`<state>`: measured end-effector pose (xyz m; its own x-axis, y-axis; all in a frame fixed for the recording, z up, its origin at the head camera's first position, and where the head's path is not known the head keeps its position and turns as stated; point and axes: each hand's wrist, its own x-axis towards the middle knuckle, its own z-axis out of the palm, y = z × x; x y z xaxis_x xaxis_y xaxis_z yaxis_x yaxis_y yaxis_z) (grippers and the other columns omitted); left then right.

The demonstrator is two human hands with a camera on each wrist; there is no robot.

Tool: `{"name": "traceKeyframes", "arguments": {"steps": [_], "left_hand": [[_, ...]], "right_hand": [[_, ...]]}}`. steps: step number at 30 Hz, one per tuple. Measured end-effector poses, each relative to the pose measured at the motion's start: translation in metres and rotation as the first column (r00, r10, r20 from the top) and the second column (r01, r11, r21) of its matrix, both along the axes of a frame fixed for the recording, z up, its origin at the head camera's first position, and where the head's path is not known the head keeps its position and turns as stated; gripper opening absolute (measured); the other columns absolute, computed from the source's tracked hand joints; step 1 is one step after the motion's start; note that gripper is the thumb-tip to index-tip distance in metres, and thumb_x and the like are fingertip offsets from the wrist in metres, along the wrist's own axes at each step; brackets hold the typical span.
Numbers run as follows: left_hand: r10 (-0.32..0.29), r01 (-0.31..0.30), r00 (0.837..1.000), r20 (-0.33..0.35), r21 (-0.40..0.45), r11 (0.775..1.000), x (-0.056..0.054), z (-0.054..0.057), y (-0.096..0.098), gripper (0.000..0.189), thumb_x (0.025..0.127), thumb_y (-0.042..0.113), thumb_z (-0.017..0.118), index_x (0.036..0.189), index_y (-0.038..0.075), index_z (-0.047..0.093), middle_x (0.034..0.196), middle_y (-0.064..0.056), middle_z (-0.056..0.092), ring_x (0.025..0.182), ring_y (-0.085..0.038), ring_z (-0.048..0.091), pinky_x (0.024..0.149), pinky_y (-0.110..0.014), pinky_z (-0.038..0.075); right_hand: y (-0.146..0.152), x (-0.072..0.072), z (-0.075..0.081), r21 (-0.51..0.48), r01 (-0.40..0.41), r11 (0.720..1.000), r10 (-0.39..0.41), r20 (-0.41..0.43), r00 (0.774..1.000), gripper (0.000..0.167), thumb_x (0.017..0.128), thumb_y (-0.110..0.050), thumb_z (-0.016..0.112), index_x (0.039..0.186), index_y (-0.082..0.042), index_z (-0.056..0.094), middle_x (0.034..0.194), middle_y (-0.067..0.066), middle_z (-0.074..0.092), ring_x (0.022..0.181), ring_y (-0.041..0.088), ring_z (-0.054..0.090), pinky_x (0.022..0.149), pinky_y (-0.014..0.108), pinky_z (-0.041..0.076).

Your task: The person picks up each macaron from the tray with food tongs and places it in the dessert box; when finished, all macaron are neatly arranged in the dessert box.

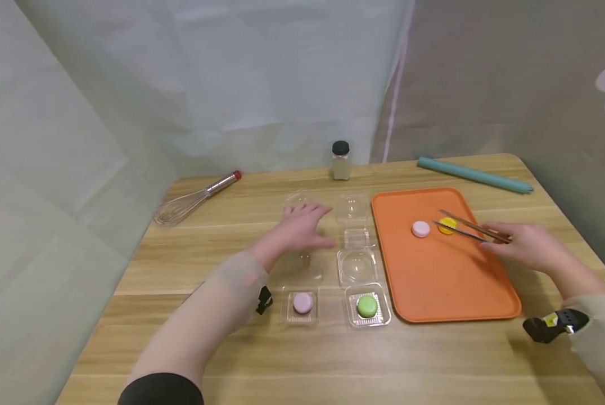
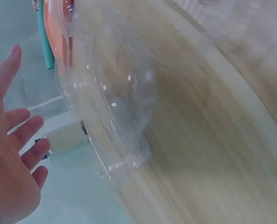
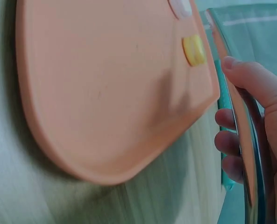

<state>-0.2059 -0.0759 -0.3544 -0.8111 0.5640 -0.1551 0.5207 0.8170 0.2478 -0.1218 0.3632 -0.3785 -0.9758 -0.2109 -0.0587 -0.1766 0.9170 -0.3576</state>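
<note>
My right hand grips metal tongs, their two arms apart above the orange tray. In the head view their tips overlap a yellow macaron; the right wrist view shows them apart from it. Beside it on the tray lies a pale pink macaron. My left hand, fingers spread and holding nothing, hovers over the clear plastic boxes at left. A lilac macaron sits in one clear box, a green macaron in another open box. A clear lid shows beyond the left palm.
Another open clear box stands behind the green macaron's box. At the back are a whisk, a black-capped jar and a rolled teal mat. Fabric hangs behind the wooden table.
</note>
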Motion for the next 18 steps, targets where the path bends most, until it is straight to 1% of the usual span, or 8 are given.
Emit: {"name": "traceKeyframes", "arguments": {"steps": [4, 8, 11, 14, 15, 18], "left_hand": [[-0.012, 0.011, 1.000, 0.018, 0.012, 1.000, -0.005, -0.004, 0.010, 0.084, 0.080, 0.058, 0.063, 0.146, 0.016, 0.031, 0.149, -0.009, 0.032, 0.135, -0.035, 0.025, 0.106, -0.057, 0.012], [-0.025, 0.024, 0.999, 0.029, 0.016, 1.000, -0.007, -0.009, 0.018, 0.075, 0.084, 0.054, 0.061, 0.143, 0.014, 0.038, 0.147, -0.008, 0.035, 0.133, -0.034, 0.028, 0.106, -0.056, 0.014], [-0.028, 0.029, 0.999, 0.031, -0.003, 1.000, -0.007, -0.013, 0.022, 0.070, 0.085, 0.053, 0.060, 0.141, 0.014, 0.041, 0.146, -0.007, 0.037, 0.131, -0.033, 0.030, 0.106, -0.055, 0.016], [-0.033, 0.034, 0.999, 0.038, -0.019, 0.999, -0.006, -0.018, 0.025, 0.071, 0.085, 0.054, 0.059, 0.141, 0.015, 0.040, 0.146, -0.007, 0.037, 0.131, -0.033, 0.030, 0.106, -0.054, 0.016], [-0.036, 0.037, 0.999, 0.040, -0.023, 0.999, -0.006, -0.019, 0.026, 0.072, 0.085, 0.054, 0.059, 0.142, 0.015, 0.039, 0.147, -0.007, 0.036, 0.132, -0.033, 0.030, 0.106, -0.054, 0.017], [-0.048, 0.049, 0.998, 0.035, -0.024, 0.998, -0.006, -0.022, 0.030, 0.072, 0.085, 0.055, 0.058, 0.143, 0.016, 0.038, 0.147, -0.007, 0.036, 0.132, -0.033, 0.030, 0.104, -0.052, 0.019]], "right_hand": [[0.006, 0.000, -0.003, 0.007, 0.003, 1.000, -0.002, -0.017, 1.000, 0.058, 0.085, -0.037, 0.067, 0.124, 0.005, 0.056, 0.098, 0.025, 0.066, 0.090, 0.041, 0.061, 0.073, 0.055, 0.046], [0.009, 0.001, -0.006, 0.016, 0.002, 1.000, -0.002, -0.032, 0.999, 0.056, 0.084, -0.037, 0.068, 0.121, 0.005, 0.058, 0.092, 0.021, 0.067, 0.085, 0.037, 0.062, 0.070, 0.053, 0.046], [0.010, 0.001, -0.007, 0.030, -0.001, 1.000, 0.002, -0.033, 0.999, 0.055, 0.084, -0.037, 0.068, 0.119, 0.004, 0.059, 0.087, 0.016, 0.068, 0.079, 0.031, 0.062, 0.067, 0.049, 0.047], [0.012, 0.001, -0.007, 0.036, -0.002, 0.999, 0.003, -0.031, 1.000, 0.053, 0.084, -0.036, 0.069, 0.118, 0.003, 0.060, 0.084, 0.010, 0.068, 0.075, 0.026, 0.061, 0.063, 0.043, 0.046], [0.012, 0.001, -0.007, 0.037, -0.001, 0.999, 0.002, -0.027, 1.000, 0.053, 0.084, -0.037, 0.069, 0.118, 0.003, 0.060, 0.084, 0.010, 0.068, 0.076, 0.026, 0.061, 0.063, 0.042, 0.046], [0.015, 0.002, -0.006, 0.027, 0.017, 0.999, -0.016, -0.009, 1.000, 0.057, 0.084, -0.038, 0.068, 0.121, 0.005, 0.058, 0.088, 0.017, 0.068, 0.080, 0.034, 0.061, 0.066, 0.047, 0.047]]}}
